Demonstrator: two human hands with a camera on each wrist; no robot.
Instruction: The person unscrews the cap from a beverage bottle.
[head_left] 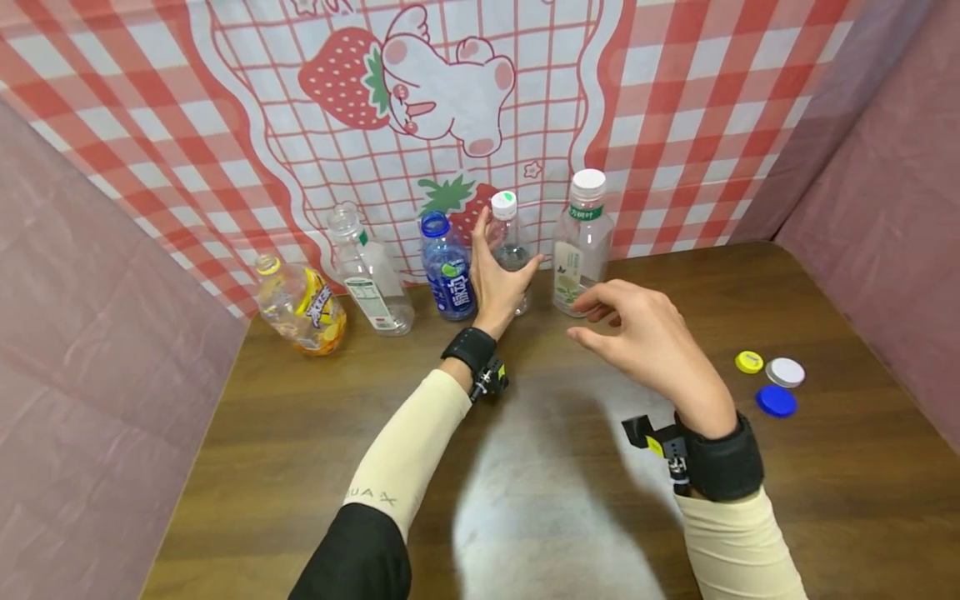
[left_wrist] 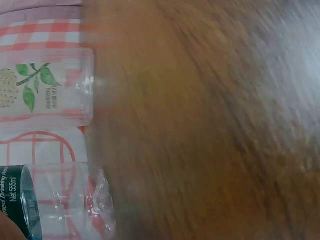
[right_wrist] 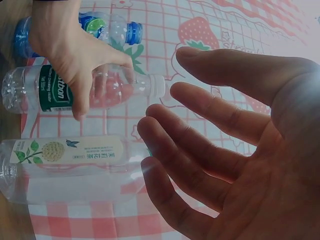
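My left hand (head_left: 497, 287) grips a clear plastic water bottle (head_left: 513, 255) with a white cap and a green label. The right wrist view shows this bottle (right_wrist: 30, 89) upright, thumb and fingers on either side of it. Just right of it stands a taller clear tea bottle (head_left: 581, 250) with a white cap (head_left: 588, 183). My right hand (head_left: 645, 333) hovers in front of that tea bottle, holding nothing. Its fingers (right_wrist: 200, 145) are loosely bent and spread in the right wrist view. In the left wrist view only the lower parts of both bottles show.
Left of my left hand stand a blue bottle (head_left: 448, 275), a clear bottle with a white label (head_left: 371, 279) and a yellow-labelled bottle (head_left: 303, 312), all uncapped. A yellow cap (head_left: 748, 362), a white cap (head_left: 785, 372) and a blue cap (head_left: 776, 401) lie at the table's right.
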